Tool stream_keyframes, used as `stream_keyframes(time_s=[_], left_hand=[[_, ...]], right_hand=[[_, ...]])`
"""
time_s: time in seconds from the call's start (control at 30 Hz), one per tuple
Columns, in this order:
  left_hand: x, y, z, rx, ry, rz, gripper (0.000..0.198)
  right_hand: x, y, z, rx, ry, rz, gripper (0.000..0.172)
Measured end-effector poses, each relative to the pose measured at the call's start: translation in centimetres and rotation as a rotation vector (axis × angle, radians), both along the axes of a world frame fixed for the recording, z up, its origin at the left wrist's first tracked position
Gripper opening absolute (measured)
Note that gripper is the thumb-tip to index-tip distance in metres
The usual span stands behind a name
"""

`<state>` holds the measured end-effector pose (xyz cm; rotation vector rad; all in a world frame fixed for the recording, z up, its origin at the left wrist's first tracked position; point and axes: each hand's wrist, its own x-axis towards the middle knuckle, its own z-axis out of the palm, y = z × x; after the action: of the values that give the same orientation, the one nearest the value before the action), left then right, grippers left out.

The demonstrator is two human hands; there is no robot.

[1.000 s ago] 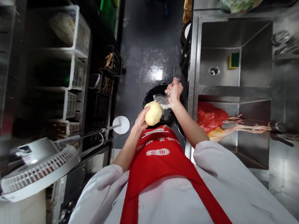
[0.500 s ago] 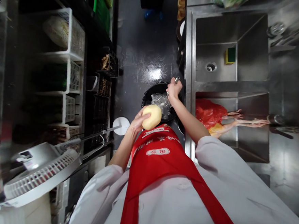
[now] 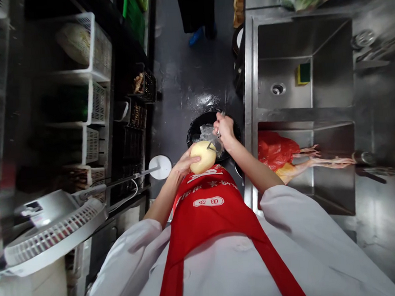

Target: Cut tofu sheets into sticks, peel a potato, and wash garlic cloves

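My left hand [image 3: 185,161] is closed around a large, pale yellow peeled potato [image 3: 203,158], its thumb lying across the near side. In my right hand [image 3: 225,129] is a metal peeler [image 3: 212,145], whose head touches the upper right of the potato. The fingers wrap round the peeler's handle and hide most of it. Below both hands stands a black-lined bin [image 3: 195,120] with crumpled clear plastic [image 3: 207,131] in it. My red apron [image 3: 208,210] reaches up to just under the potato.
On the right, a steel double sink [image 3: 303,112] holds a sponge [image 3: 303,74] and, in the nearer basin, a red bag [image 3: 275,150] with poultry feet [image 3: 333,160]. A fan [image 3: 54,230] and crates [image 3: 96,101] line the left. Another person's blue shoe covers [image 3: 196,36] show ahead.
My right hand has come down and left, bringing the peeler onto the potato. The potato has shifted slightly right. The other person's legs have moved nearer.
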<state>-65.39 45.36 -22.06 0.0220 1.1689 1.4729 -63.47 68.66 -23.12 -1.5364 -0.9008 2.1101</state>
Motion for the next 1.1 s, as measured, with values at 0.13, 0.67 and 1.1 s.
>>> stream_keyframes(time_s=[0.13, 0.67, 1.1], left_hand=[[0.1, -0.3, -0.4, 0.001, -0.026, 0.019, 0.091], [1.6, 0.4, -1.9, -0.037, -0.291, 0.157, 0.076], [2.4, 0.7, -1.7, -0.137, -0.408, 0.195, 0.068]], right_hand=[[0.9, -0.7, -0.6, -0.077, -0.086, -0.107, 0.036], [3.6, -2.1, 0.5, 0.072, 0.103, -0.373, 0.03], [4.1, 0.4, -0.2, 0.179, -0.04, -0.438, 0.037]])
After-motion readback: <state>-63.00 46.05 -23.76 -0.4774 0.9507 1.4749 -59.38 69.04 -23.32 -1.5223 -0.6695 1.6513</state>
